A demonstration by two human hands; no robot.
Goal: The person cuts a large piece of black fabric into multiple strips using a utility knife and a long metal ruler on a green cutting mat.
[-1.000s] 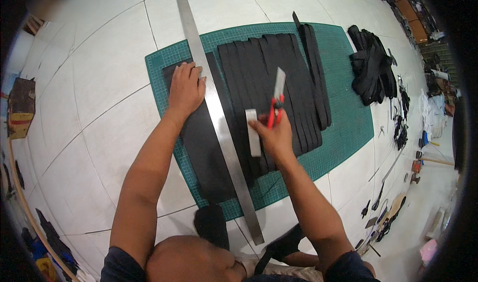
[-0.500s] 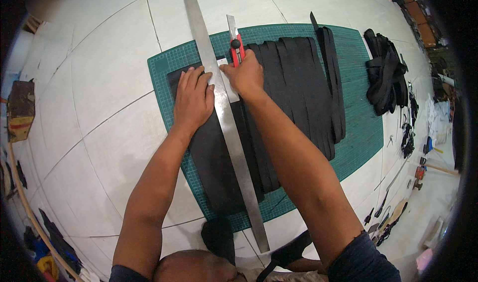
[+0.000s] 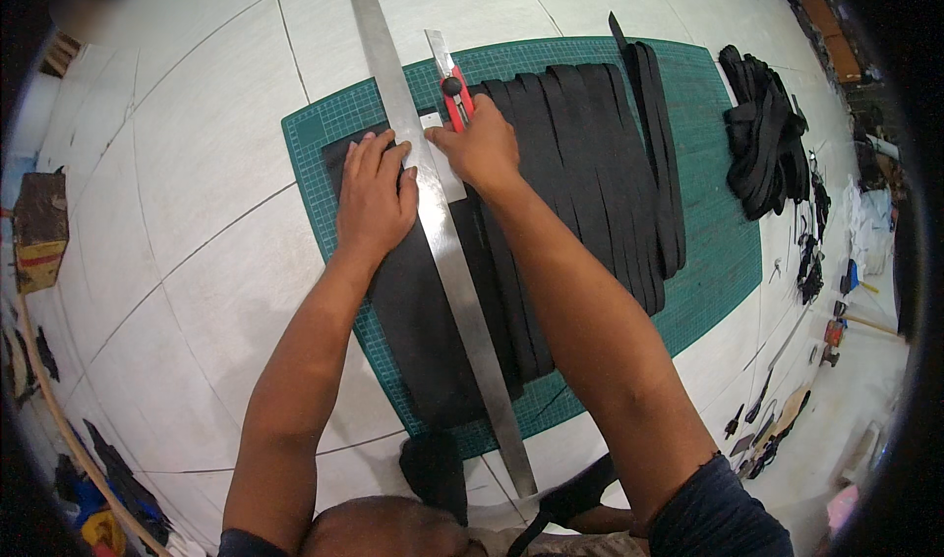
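Observation:
A long steel ruler (image 3: 447, 252) lies lengthwise across a black sheet of material (image 3: 408, 331) on a green cutting mat (image 3: 713, 213). My left hand (image 3: 376, 203) rests flat on the sheet, fingers stretched out, with the fingertips and thumb against the ruler's left edge. On the ruler's other side, my right hand (image 3: 484, 149) grips a red utility knife (image 3: 457, 100) whose blade points away from me. The thumb of that hand touches a small pale rectangular plate (image 3: 448, 172), which lies alongside the ruler. Cut black strips (image 3: 580, 164) are laid side by side to the right, partly behind my right forearm.
Folded black strips (image 3: 657, 154) lie at the mat's right, and a black bundle (image 3: 762, 139) sits on the tiled floor (image 3: 216, 223) beyond it. Assorted tools line the far right. A brown box-like object (image 3: 41, 228) and a wooden pole (image 3: 59, 410) are at the left.
The knife's blade has swung slightly to the left in my right hand. My left hand stays flat beside the ruler, and the whole view has shifted a little.

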